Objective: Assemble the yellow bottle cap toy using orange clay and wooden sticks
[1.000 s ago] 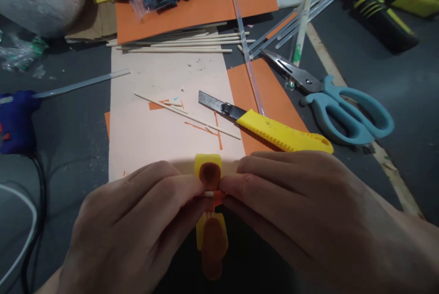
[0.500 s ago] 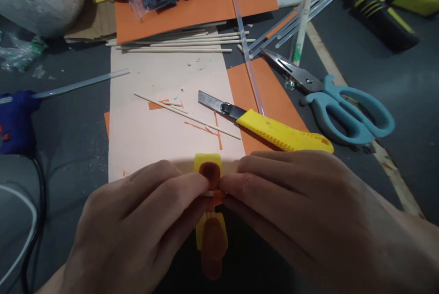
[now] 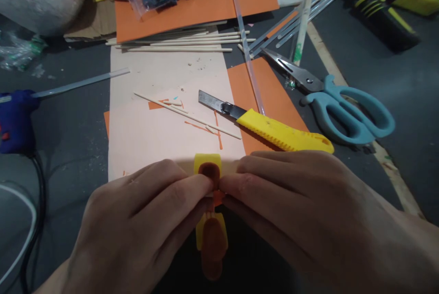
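Observation:
Between my two hands is a small craft figure (image 3: 212, 237) made of yellow and brown-orange pieces. Its upper part has a yellow rim behind a rounded brown piece; a second yellow and brown part hangs below. My left hand (image 3: 137, 221) pinches it from the left with thumb and forefinger. From the other side, the fingertips of my right hand (image 3: 284, 211) press against the same spot. A bit of orange shows just under the fingertips, and the exact contact is partly hidden. Beyond the hands, a yellow utility knife (image 3: 281, 131) lies with its blade out.
Light-blue scissors (image 3: 356, 111) lie at the right, near black-and-yellow pliers (image 3: 380, 19). A white sheet (image 3: 151, 143) carries a thin wooden stick (image 3: 206, 122) and scraps. Further back are several wooden sticks (image 3: 178, 50) and orange sheets (image 3: 202, 10). A blue glue gun (image 3: 18, 120) stands left.
My left hand's fingertips have shifted slightly to the right over the figure. The right hand and the tools on the table stay where they were.

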A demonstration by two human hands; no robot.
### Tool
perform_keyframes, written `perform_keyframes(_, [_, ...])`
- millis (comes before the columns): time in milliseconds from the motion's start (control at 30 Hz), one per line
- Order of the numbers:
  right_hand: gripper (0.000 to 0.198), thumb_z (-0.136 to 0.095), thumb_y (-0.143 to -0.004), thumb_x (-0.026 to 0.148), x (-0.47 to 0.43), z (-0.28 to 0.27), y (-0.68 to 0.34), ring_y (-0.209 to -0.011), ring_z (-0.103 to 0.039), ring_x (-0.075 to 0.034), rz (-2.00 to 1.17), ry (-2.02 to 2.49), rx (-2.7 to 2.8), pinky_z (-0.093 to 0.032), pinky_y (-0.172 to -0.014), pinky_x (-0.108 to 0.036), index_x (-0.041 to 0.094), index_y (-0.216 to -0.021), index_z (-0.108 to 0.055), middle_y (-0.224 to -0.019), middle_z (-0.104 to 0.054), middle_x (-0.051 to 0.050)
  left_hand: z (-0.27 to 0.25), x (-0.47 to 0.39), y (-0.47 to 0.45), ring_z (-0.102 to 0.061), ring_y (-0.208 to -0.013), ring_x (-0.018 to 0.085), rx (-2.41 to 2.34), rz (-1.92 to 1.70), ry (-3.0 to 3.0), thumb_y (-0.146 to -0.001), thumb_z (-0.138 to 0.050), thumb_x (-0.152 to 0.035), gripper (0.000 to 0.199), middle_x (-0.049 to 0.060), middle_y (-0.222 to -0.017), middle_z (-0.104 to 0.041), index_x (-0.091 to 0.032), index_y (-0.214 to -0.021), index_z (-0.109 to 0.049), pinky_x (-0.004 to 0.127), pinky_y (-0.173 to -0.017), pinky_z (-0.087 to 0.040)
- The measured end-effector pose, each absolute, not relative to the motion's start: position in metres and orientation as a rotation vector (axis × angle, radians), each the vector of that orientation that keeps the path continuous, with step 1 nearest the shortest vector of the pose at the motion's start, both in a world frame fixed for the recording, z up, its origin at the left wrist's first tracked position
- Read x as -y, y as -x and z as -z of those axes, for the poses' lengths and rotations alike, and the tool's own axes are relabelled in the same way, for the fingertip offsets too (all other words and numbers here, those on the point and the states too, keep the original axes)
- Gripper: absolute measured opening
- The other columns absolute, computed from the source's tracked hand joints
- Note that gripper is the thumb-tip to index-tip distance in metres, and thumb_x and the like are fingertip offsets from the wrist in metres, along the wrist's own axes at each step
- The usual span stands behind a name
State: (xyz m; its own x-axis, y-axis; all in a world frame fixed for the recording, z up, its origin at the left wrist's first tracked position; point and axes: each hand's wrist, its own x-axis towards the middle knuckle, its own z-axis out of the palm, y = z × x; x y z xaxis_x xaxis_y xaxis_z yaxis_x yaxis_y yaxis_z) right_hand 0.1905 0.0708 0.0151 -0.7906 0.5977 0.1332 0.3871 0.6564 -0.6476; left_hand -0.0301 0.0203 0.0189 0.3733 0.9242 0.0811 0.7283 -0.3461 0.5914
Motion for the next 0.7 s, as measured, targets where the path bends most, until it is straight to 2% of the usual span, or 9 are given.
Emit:
perform_keyframes(133, [0.025, -0.048, -0.103, 0.015, -0.072, -0.016, -0.19, -0.065, -0.056, -0.017, -0.886, 0.787, 2.55, -0.041, -0.059, -0.033, 0.014, -0.09, -0.069, -0.081, -0.067, -0.002, -0.019, -0.017, 0.031, -0.073, -0.079, 0.011, -1.443, -0.548, -2.176, -0.102, -0.058, -0.026, 0.013, -0.006, -0.097, -0.074, -0.033, -0.112, -0.062, 0.022, -0.075, -0.06])
perform_keyframes(233, [0.023, -0.049, -0.102, 0.014, -0.071, -0.016, -0.191, -0.065, -0.057, -0.016, -0.889, 0.801, 2.557, -0.041, -0.058, -0.033, 0.014, -0.091, -0.069, -0.081, -0.067, -0.002, -0.02, -0.015, 0.033, -0.067, -0.068, 0.009, -1.516, -0.557, -2.122, -0.101, -0.061, -0.03, 0.015, -0.007, -0.086, -0.069, -0.034, -0.115, -0.058, 0.022, -0.068, -0.057])
perform_keyframes(400, [0.018, -0.055, -0.1, 0.015, -0.069, -0.014, -0.192, -0.067, -0.058, -0.016, -0.849, 0.814, 2.521, -0.043, -0.06, -0.032, 0.015, -0.085, -0.065, -0.08, -0.067, -0.002, -0.021, -0.023, 0.035, -0.061, -0.057, 0.01, -1.597, -0.44, -2.155, -0.096, -0.066, -0.048, 0.019, -0.009, -0.068, -0.058, -0.031, -0.097, -0.06, 0.021, -0.054, -0.05])
perform_keyframes(700, [0.025, -0.048, -0.102, 0.013, -0.068, -0.016, -0.191, -0.07, -0.061, -0.017, -0.863, 0.775, 2.578, -0.047, -0.063, -0.031, 0.014, -0.086, -0.067, -0.082, -0.07, -0.004, -0.018, -0.022, 0.033, -0.064, -0.06, 0.011, -1.516, -0.413, -2.114, -0.101, -0.059, -0.043, 0.022, -0.008, -0.073, -0.067, -0.028, -0.086, -0.063, 0.025, -0.054, -0.045])
